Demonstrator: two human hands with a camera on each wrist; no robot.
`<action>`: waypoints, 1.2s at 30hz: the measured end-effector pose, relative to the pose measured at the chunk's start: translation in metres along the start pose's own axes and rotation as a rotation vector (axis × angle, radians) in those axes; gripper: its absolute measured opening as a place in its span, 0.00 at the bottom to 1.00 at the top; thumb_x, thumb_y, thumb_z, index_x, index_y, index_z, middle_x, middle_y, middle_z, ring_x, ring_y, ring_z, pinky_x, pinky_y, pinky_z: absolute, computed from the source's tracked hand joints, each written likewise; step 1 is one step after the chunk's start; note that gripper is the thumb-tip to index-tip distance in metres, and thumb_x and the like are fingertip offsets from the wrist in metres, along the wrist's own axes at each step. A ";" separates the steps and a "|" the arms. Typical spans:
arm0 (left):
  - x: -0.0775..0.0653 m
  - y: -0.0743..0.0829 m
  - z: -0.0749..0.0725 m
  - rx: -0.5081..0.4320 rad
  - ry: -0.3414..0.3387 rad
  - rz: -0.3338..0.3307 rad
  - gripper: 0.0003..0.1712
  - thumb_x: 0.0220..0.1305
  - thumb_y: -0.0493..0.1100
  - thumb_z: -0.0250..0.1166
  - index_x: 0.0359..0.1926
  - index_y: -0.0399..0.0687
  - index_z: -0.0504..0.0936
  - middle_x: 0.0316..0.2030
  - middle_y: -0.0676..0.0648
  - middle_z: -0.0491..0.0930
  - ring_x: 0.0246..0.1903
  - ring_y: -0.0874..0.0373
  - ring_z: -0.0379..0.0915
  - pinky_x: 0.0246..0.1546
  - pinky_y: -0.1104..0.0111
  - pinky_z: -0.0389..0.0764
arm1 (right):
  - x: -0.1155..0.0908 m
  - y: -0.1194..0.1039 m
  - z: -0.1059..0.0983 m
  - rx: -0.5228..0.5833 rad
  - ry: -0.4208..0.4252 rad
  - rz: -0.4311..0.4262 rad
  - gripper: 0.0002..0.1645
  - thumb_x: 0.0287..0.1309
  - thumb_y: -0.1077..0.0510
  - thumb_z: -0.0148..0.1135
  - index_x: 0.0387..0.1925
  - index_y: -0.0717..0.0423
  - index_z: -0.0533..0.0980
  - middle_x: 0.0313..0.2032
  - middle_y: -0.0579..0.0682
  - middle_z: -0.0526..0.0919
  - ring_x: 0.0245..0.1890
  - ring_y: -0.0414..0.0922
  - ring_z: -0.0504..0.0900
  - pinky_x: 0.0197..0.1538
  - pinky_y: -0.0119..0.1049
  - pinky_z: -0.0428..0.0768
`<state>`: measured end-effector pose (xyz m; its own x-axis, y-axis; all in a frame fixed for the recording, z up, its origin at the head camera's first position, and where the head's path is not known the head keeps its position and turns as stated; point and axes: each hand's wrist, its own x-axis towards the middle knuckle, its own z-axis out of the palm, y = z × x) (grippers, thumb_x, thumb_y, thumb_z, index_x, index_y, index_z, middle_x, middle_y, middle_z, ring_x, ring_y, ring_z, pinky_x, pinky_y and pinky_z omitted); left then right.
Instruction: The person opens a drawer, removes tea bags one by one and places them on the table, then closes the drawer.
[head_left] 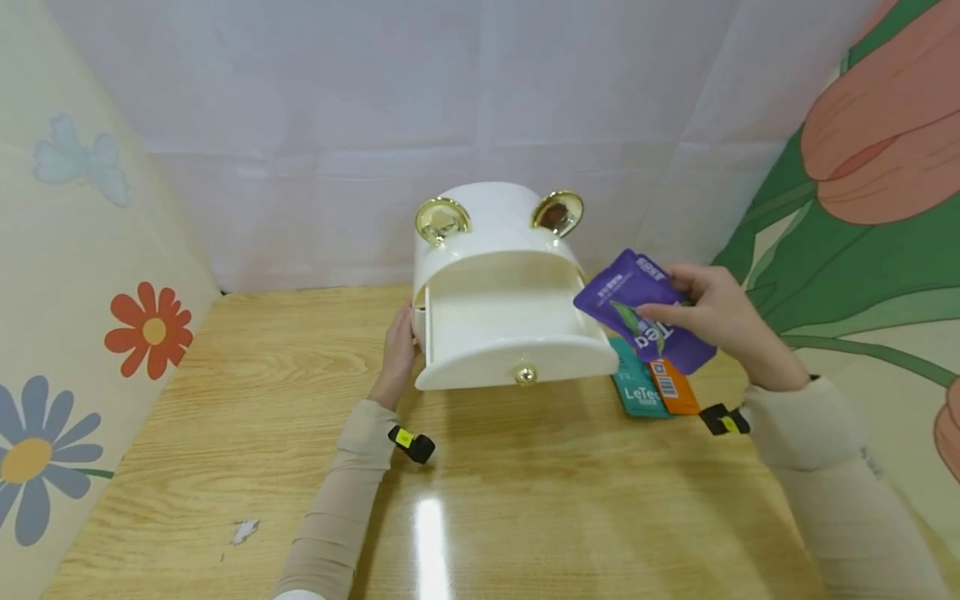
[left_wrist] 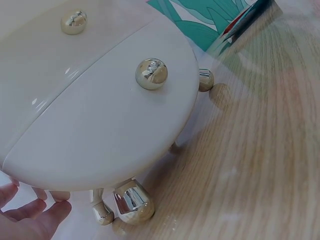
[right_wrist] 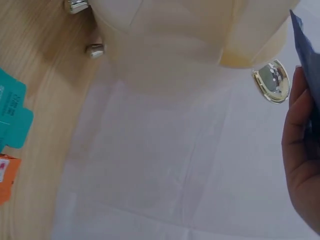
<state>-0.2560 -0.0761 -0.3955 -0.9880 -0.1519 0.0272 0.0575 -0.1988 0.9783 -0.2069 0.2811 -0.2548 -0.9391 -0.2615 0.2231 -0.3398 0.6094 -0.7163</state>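
Note:
A white storage box with gold bear ears stands on short gold feet. Its curved-front drawer, with a gold knob, is pulled out at the top. No contents show in the visible part of the drawer. My left hand rests against the box's left side; in the left wrist view the fingers lie close to its lower edge. Between thumb and fingers, my right hand pinches a purple tea pouch just right of the drawer. A second layer seems to overlap it, but I cannot tell how many there are.
On the table, below the right hand, lie a teal pouch and an orange pouch, partly covered from view. A white cloth hangs behind the box. Flower-printed panels flank both sides.

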 end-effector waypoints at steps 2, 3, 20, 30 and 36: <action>0.000 0.000 -0.001 0.001 -0.006 0.002 0.24 0.72 0.49 0.37 0.61 0.42 0.66 0.50 0.41 0.71 0.43 0.59 0.69 0.40 0.70 0.74 | -0.002 0.004 0.002 0.034 0.003 0.041 0.23 0.54 0.57 0.64 0.50 0.63 0.71 0.24 0.43 0.81 0.19 0.45 0.80 0.18 0.41 0.78; 0.000 -0.001 -0.001 0.003 -0.008 0.004 0.25 0.72 0.49 0.37 0.61 0.42 0.65 0.50 0.41 0.71 0.43 0.59 0.69 0.40 0.70 0.74 | -0.003 0.006 0.002 0.047 0.003 0.043 0.23 0.54 0.57 0.63 0.51 0.63 0.71 0.25 0.43 0.81 0.19 0.45 0.80 0.18 0.41 0.78; 0.001 -0.005 -0.001 -0.032 0.006 0.023 0.24 0.72 0.46 0.38 0.63 0.40 0.64 0.52 0.38 0.71 0.42 0.60 0.69 0.39 0.71 0.75 | -0.018 0.074 0.007 0.188 0.001 0.321 0.34 0.60 0.52 0.57 0.58 0.72 0.60 0.26 0.37 0.79 0.24 0.40 0.80 0.27 0.37 0.80; 0.002 -0.007 -0.002 -0.032 -0.002 0.024 0.25 0.72 0.48 0.38 0.62 0.41 0.65 0.51 0.39 0.71 0.43 0.58 0.70 0.39 0.70 0.75 | -0.022 0.115 0.010 0.131 0.027 0.421 0.25 0.63 0.53 0.51 0.45 0.76 0.65 0.23 0.42 0.77 0.22 0.36 0.76 0.24 0.33 0.77; 0.001 -0.005 -0.002 -0.040 -0.006 0.020 0.25 0.72 0.48 0.38 0.64 0.41 0.63 0.54 0.38 0.69 0.46 0.56 0.69 0.41 0.70 0.74 | -0.025 0.140 0.007 0.050 0.009 0.513 0.29 0.63 0.51 0.51 0.49 0.77 0.65 0.24 0.45 0.75 0.21 0.37 0.73 0.24 0.35 0.76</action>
<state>-0.2566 -0.0769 -0.4004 -0.9875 -0.1501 0.0482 0.0829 -0.2344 0.9686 -0.2308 0.3677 -0.3654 -0.9849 0.0683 -0.1592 0.1669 0.6211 -0.7658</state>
